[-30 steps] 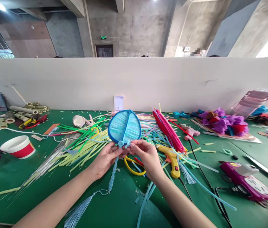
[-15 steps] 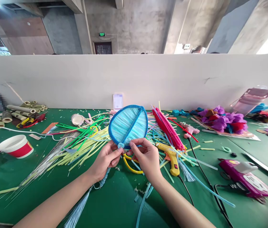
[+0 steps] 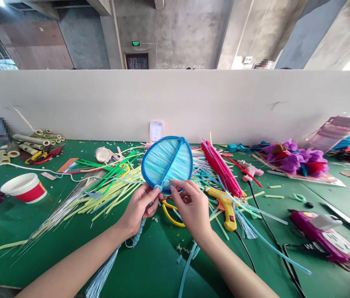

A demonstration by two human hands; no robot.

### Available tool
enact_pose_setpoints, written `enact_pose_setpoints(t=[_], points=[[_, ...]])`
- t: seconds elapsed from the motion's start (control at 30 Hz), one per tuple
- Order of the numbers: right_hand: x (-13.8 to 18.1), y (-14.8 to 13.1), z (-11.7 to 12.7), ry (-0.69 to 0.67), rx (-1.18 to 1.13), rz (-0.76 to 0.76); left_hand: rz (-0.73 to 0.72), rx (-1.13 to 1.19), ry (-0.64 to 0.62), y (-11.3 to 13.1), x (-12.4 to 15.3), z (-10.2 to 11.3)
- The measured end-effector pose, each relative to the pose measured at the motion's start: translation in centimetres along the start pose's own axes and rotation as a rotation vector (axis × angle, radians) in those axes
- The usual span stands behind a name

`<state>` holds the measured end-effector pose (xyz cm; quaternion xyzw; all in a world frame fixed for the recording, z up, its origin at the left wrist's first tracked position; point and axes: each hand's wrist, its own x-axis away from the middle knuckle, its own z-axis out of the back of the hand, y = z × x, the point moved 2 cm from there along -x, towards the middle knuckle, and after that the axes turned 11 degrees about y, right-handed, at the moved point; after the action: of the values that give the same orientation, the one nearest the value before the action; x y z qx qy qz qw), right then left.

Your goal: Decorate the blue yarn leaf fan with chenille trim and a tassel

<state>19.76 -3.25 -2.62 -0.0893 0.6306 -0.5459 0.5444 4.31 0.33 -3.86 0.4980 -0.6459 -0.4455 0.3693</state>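
A small round blue fan [image 3: 167,160], woven from light blue strips with a darker blue rim, stands tilted a little to the right above the green table [image 3: 150,265]. My left hand [image 3: 137,209] grips its wrapped handle just below the rim. A pale blue tassel [image 3: 100,277] hangs from the handle's end. My right hand [image 3: 190,207] pinches the little blue knot at the fan's base with thumb and fingers.
Piles of green, yellow and blue strips [image 3: 109,188] lie behind my hands, with pink sticks [image 3: 221,169]. A yellow glue gun [image 3: 226,207] and yellow-handled scissors [image 3: 171,213] lie beside my right hand. A red-and-white cup [image 3: 24,188] sits left; purple flowers [image 3: 293,159] and a pink device [image 3: 327,238] right.
The fan has tipped from upright to a rightward lean and come slightly lower. Both hands kept their grip, and my right hand's fingers shifted onto the knot.
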Motion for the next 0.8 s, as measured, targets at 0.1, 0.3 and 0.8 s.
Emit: enact_pose_setpoints(t=[0.1,0.3,0.8], points=[[-0.2,0.1,0.4,0.059,-0.017,-0.013,-0.021,0.057,0.037,0.1,-0.3,0.2],[0.0,0.5,-0.2,-0.016,-0.086,-0.085,-0.004,0.126,0.057,0.0,-0.8,0.2],[-0.8,0.0,0.4,-0.094,0.028,0.031,-0.054,0.027,-0.070,-0.4,0.1,0.1]])
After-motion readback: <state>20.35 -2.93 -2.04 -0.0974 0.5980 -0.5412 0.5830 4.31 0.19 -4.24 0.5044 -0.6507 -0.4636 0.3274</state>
